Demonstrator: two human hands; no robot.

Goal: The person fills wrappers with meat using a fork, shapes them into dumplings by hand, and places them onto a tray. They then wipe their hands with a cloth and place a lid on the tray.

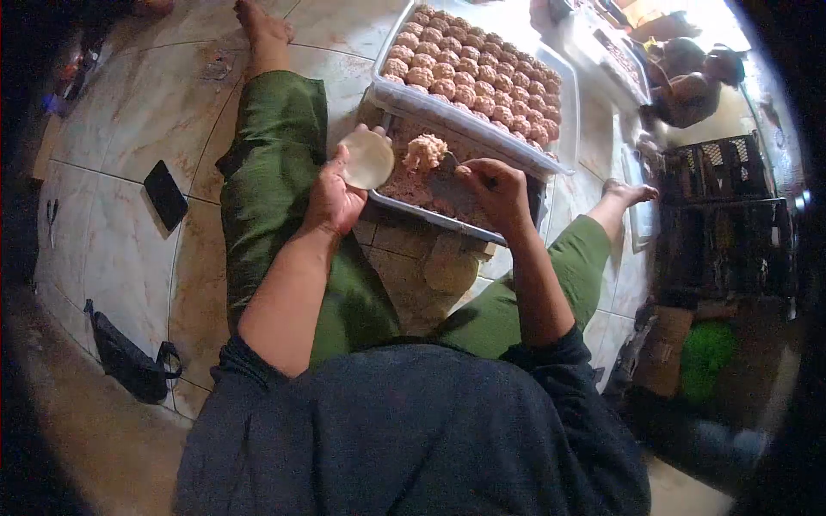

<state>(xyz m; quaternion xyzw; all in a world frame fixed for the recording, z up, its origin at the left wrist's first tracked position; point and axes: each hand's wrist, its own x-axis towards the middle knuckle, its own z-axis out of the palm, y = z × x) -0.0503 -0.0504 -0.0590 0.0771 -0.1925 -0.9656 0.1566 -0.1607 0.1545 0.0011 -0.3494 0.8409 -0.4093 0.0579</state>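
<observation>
A thin round dough wrapper [368, 160] lies across the fingers of my left hand [334, 199], the thumb resting at its edge. My right hand [499, 191] is closed round the handle of a spoon [453, 160], whose end is hidden under a lump of minced filling [425, 154]. The lump is just right of the wrapper, apart from it, above a tray [430, 218] with loose pinkish mince [409, 189] inside. Across the far part of that tray stands a clear plastic box [564, 103] with rows of round filled dumplings [469, 73].
Green-trousered legs [274, 172] stretch along both sides of the trays on the tiled floor [129, 129]. A dark phone or tablet [165, 196] and a black bag [129, 357] lie at left. Black crates [723, 215] stand at right; another person [693, 86] sits beyond, near more boxes [607, 52].
</observation>
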